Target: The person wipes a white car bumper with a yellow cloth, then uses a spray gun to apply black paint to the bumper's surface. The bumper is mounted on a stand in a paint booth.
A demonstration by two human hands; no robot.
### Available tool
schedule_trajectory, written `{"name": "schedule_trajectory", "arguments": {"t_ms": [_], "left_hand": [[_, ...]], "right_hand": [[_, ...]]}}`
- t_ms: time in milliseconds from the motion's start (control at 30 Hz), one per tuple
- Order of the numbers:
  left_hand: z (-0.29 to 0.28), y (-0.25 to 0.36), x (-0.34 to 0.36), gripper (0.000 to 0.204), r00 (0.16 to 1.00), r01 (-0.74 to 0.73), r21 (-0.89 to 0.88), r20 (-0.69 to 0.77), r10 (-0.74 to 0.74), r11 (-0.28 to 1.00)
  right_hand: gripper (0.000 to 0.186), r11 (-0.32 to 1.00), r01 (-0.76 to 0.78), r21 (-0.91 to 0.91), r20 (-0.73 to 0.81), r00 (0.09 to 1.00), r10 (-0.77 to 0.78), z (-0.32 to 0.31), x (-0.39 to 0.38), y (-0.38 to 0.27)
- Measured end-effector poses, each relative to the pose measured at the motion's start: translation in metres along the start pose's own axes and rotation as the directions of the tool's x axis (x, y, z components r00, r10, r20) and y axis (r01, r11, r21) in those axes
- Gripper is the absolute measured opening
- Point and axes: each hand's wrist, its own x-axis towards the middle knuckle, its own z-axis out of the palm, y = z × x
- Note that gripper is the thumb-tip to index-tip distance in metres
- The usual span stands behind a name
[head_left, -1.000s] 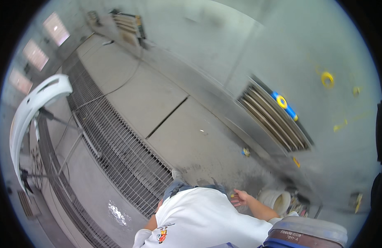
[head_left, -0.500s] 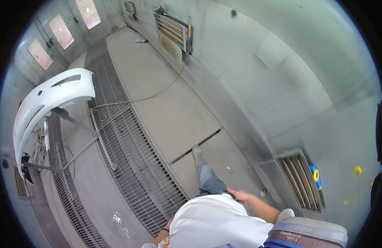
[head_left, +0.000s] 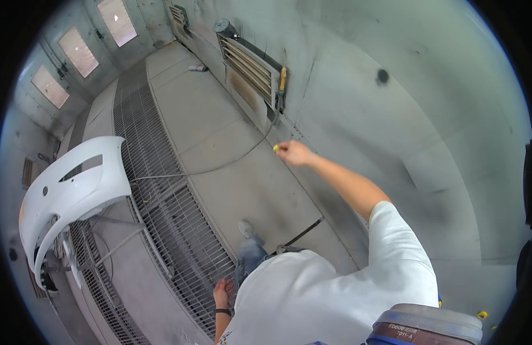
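My right arm is stretched out ahead, and the right hand point(head_left: 296, 153) pinches a small yellow piece point(head_left: 276, 149), too small to make out. Behind that hand runs the grey wall point(head_left: 358, 144); just beyond it, a grey hose point(head_left: 243, 154) comes down from the wall and crosses the floor. Low beside my left thigh hangs my left hand point(head_left: 222, 294), a dark band on its wrist, its fingers loosely apart and holding nothing I can see. Left of me, a white car bumper cover point(head_left: 85, 181) rests on a metal stand point(head_left: 119, 247).
Slatted floor grates point(head_left: 188, 230) run lengthwise between flat panels. On the right wall, a louvred vent point(head_left: 249, 63) has a yellow-handled tool point(head_left: 283, 80) hanging beside it. A can point(head_left: 198, 68) lies near the wall base. Yellow bits point(head_left: 482, 315) stick to the wall behind.
I have moved forward along the wall. My right hand has gone from my waist to outstretched, with the yellow piece now showing in it. My left hand now shows more fully beside my thigh.
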Motion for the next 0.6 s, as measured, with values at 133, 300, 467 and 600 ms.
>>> {"name": "schedule_trajectory", "arguments": {"t_ms": [133, 300, 467, 600], "left_hand": [[0.001, 0.023, 0.089, 0.029, 0.966, -0.216, 0.76, 0.074, 0.249, 0.612], [-0.019, 0.074, 0.126, 0.032, 0.949, -0.234, 0.971, 0.237, 0.209, -0.041], [-0.024, 0.176, 0.167, 0.024, 0.934, -0.331, 0.793, 0.197, 0.299, 0.511], [0.027, 0.217, 0.157, 0.019, 0.949, -0.151, 0.462, -0.181, 0.259, 0.874]], "right_hand": [[0.036, 0.936, -0.228, 0.269, -0.159, 0.948, 0.277, -0.041, 0.111, 0.04], [0.044, 0.924, -0.329, 0.193, -0.349, 0.858, 0.378, -0.095, 0.211, 0.082], [0.048, 0.897, -0.43, 0.108, -0.558, 0.72, 0.412, -0.114, 0.288, 0.099], [0.035, 0.893, -0.435, 0.115, -0.606, 0.682, 0.41, -0.116, 0.295, 0.086]]}}
